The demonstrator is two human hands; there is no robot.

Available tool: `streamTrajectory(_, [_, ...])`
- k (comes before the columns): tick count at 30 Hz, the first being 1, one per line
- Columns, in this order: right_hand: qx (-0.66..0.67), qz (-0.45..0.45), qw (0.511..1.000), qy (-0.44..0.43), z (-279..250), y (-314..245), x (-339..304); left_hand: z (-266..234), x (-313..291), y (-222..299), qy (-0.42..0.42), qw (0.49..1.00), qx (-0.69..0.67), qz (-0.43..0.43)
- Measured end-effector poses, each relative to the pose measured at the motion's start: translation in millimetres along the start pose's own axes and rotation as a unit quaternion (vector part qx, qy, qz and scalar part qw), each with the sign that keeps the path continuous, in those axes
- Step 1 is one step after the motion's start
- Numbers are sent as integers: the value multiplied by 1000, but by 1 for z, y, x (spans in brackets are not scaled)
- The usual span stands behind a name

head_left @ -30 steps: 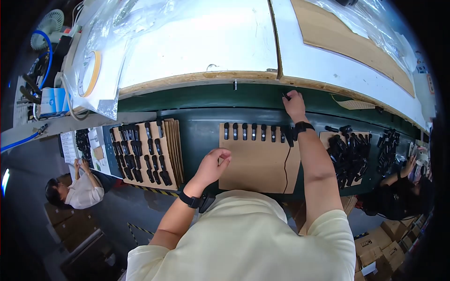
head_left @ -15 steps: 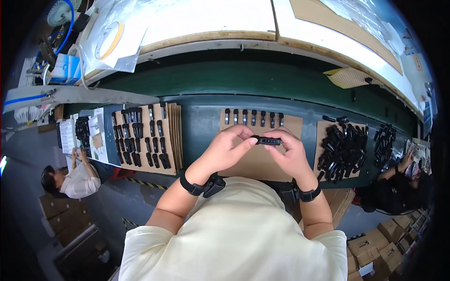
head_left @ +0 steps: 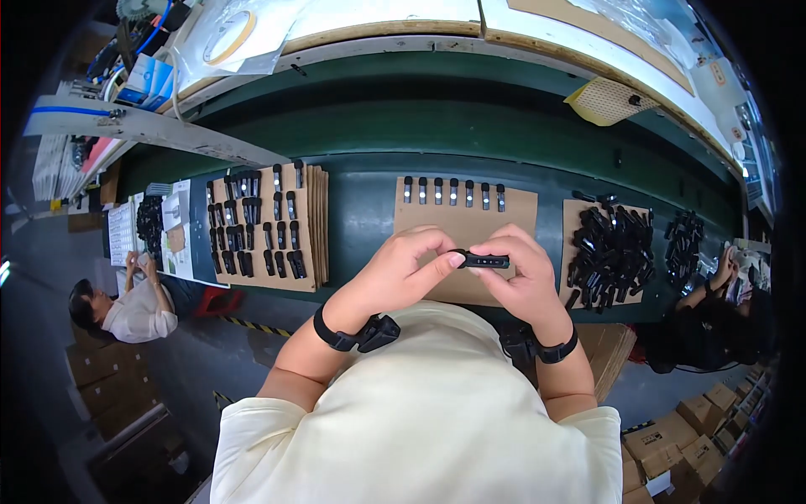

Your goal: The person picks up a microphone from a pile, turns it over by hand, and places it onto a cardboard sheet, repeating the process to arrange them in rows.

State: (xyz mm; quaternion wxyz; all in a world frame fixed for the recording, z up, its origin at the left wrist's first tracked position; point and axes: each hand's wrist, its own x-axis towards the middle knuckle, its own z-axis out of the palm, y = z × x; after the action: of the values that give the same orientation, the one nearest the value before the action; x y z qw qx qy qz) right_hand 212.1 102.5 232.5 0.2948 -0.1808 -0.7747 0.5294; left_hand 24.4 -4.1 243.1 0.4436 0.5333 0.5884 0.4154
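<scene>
Between my two hands, over a sheet of cardboard (head_left: 462, 217), a small black clip-on microphone (head_left: 487, 262) lies level, with a row of small dots along its side. My left hand (head_left: 407, 267) pinches its rounded dark end between thumb and fingers. At the other end my right hand (head_left: 525, 270) grips the body, thumb below and forefinger above. Beyond my hands, a row of several similar microphones (head_left: 453, 192) stretches along the cardboard's far edge, each with a dark fuzzy tip and a bright spot.
To the left, stacked cardboard sheets (head_left: 316, 227) carry rows of microphones. A heaped pile of microphones (head_left: 611, 256) covers another cardboard sheet on the right. A raised white shelf (head_left: 378, 13) runs along the back. One person (head_left: 138, 311) works far left, another (head_left: 714, 332) far right.
The whole view has shifted, with the bench items sitting higher in the picture. Both hands keep hold of the microphone, which is now slightly nearer me relative to the row.
</scene>
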Motion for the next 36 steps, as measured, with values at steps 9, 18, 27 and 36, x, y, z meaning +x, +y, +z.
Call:
streamTrajectory(9, [-103,-17,995,-3,-8,-11,-4,6,-3,2,79,990,36,108])
streamTrajectory(18, [-127,197,972,-22,5,62,-22,15,8,-30,67,975,196,74])
streamTrajectory(27, [-194,388,894,114,-27,256,-49,1,10,-71,63,978,195,-30])
streamTrajectory(36, [-292,430,850,83,-21,288,-20,-4,14,-102,67,974,201,-78])
